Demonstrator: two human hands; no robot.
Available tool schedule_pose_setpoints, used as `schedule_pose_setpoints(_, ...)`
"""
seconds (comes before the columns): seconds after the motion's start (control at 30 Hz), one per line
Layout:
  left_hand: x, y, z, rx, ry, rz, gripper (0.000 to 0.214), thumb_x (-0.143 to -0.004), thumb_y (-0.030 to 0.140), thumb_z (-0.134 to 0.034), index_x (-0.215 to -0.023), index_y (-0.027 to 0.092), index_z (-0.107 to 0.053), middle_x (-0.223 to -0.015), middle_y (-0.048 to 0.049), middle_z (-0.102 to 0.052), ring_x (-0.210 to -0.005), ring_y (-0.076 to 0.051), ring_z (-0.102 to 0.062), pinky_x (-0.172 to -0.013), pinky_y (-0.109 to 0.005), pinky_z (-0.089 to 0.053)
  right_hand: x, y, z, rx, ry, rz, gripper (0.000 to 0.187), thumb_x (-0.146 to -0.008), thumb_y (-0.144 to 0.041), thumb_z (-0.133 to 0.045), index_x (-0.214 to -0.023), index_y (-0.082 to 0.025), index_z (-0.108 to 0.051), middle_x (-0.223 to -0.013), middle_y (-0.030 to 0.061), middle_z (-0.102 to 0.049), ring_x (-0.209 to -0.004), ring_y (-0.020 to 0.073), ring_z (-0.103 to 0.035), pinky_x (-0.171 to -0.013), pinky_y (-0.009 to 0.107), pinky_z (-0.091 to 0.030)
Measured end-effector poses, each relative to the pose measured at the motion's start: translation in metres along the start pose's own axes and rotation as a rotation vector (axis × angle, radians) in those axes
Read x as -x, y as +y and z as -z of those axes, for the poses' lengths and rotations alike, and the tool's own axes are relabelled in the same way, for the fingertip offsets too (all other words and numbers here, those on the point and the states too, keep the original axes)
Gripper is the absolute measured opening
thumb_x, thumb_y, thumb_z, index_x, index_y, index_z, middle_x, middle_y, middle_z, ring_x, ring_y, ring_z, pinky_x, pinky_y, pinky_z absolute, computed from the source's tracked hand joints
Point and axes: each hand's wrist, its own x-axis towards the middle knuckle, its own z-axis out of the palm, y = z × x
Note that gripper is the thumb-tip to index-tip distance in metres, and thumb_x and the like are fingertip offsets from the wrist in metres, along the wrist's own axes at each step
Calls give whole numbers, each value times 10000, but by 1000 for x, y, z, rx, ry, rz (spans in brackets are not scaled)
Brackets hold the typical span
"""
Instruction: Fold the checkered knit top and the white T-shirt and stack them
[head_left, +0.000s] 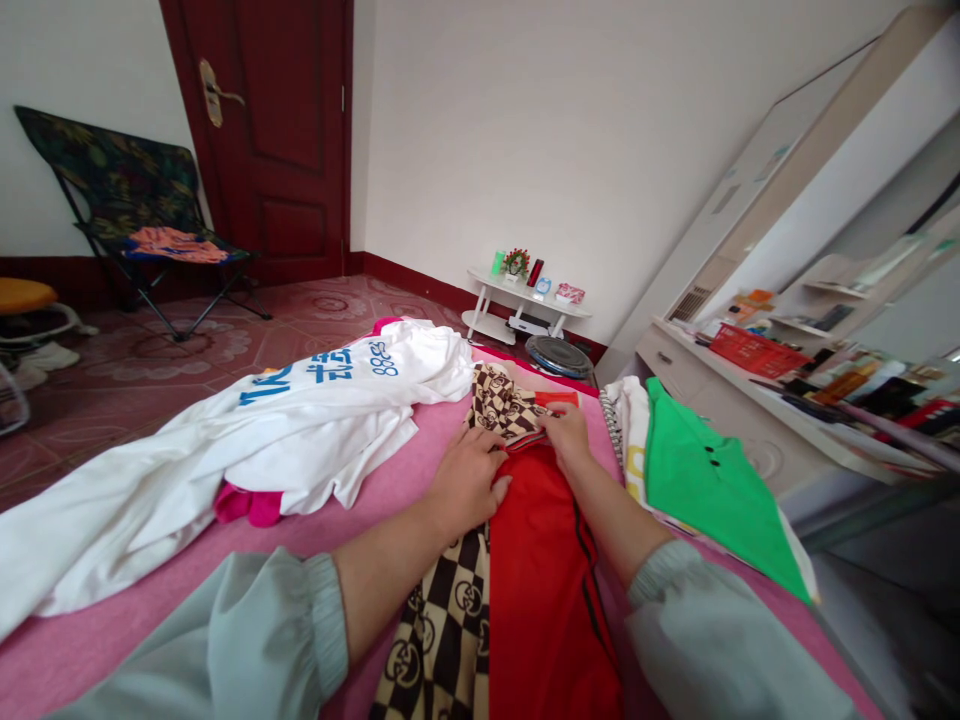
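Observation:
A red garment (546, 570) with brown-and-cream checked panels lies lengthwise on the pink bedspread in front of me. At its far end, a checked part (501, 402) is turned over toward the red cloth. My left hand (463, 478) rests on the left side of this edge, fingers bent over the cloth and thumb on the red part. On the right side, my right hand (568, 436) pinches the edge. Left of the garment is a spread white top (330, 430) with blue lettering and pink trim. A folded green shirt (709, 490) lies to the right on other clothes.
The pink bedspread (300, 590) lies under the clothes. Beyond it stands a small white table (480, 275) with a plant. A cluttered dresser (675, 370) with a red basket (756, 352) is at the right. A folding chair (124, 190) holds an orange cloth near the dark red door (285, 130).

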Motion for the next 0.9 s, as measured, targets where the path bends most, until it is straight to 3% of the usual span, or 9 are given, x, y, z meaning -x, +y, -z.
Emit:
schedule_pose_setpoints(0.1, 0, 2, 3, -43, -25, 3, 187, -800, 255, -554, -911, 203, -695, -994, -73, -622, -1017, -258, -502, -977, -438, -372, -3, -2, 4, 324, 93, 115, 338, -598, -143, -586, -932, -195, -600, -915, 71, -658, -908, 253, -611, -787, 362, -488)
schedule_pose_setpoints(0.2, 0, 4, 5, -61, -29, -19, 176, -805, 230, -535, -915, 196, -668, -987, -76, -612, -1007, -249, -501, -969, -425, -372, 4, -4, 3, 485, 147, 420, 333, -736, -156, -475, -1046, -199, -593, -1121, 88, -614, -1090, 246, -532, -947, 383, -402)
schedule_pose_setpoints(0.3, 1, 6, 5, -66, -35, -17, 213, -785, 184, -530, -982, 194, -611, -1008, -70, -601, -1000, -240, -505, -967, -408, -370, 12, 1, -4, 551, -118, 633, 362, -861, -223, -397, -1190, -219, -550, -1305, 71, -531, -1230, 235, -437, -1040, 409, -308)
schedule_pose_setpoints(0.37, 1, 7, 5, -64, -50, -1, 240, -780, 171, -524, -1012, 194, -577, -1003, -70, -600, -987, -241, -513, -953, -404, -377, 12, 4, -9, 626, -322, 604, 384, -878, -288, -435, -1247, -239, -527, -1392, 63, -459, -1279, 261, -393, -1045, 457, -290)
schedule_pose_setpoints(0.43, 2, 7, 4, -62, -54, 14, 262, -782, 176, -520, -1041, 190, -559, -1004, -77, -597, -979, -246, -518, -933, -406, -386, 5, 3, -13, 663, -386, 535, 358, -837, -303, -525, -1183, -244, -590, -1347, 68, -511, -1240, 287, -442, -1022, 473, -313)
schedule_pose_setpoints(0.53, 3, 5, 2, -54, -58, 26, 280, -797, 195, -510, -1071, 188, -565, -1009, -86, -581, -972, -247, -524, -904, -400, -405, -11, -9, -17, 639, -317, 491, 225, -789, -205, -544, -952, -205, -699, -1078, 80, -679, -1055, 260, -585, -952, 405, -395)
schedule_pose_setpoints(0.6, 3, 3, 0, -45, -66, 39, 266, -811, 213, -499, -1062, 191, -584, -996, -86, -569, -957, -240, -531, -884, -387, -422, -20, -18, -20, 604, -257, 485, 276, -792, -131, -473, -940, -185, -700, -1006, 73, -696, -981, 215, -616, -905, 344, -433)
schedule_pose_setpoints(0.73, 3, 1, -3, -29, -56, 55, 261, -805, 222, -510, -1047, 195, -605, -990, -80, -551, -927, -222, -538, -855, -358, -450, -22, -23, -30, 520, -238, 530, 364, -766, -70, -447, -997, -213, -690, -1086, 22, -663, -1004, 146, -593, -915, 282, -428)
schedule_pose_setpoints(0.9, 3, -1, -5, -17, -56, 59, 261, -785, 215, -540, -1035, 203, -614, -1015, -72, -544, -961, -223, -529, -884, -366, -446, -16, -18, -37, 622, -270, 595, 217, -744, -215, -597, -897, -288, -733, -1338, -22, -504, -1240, 219, -400, -1048, 370, -288)
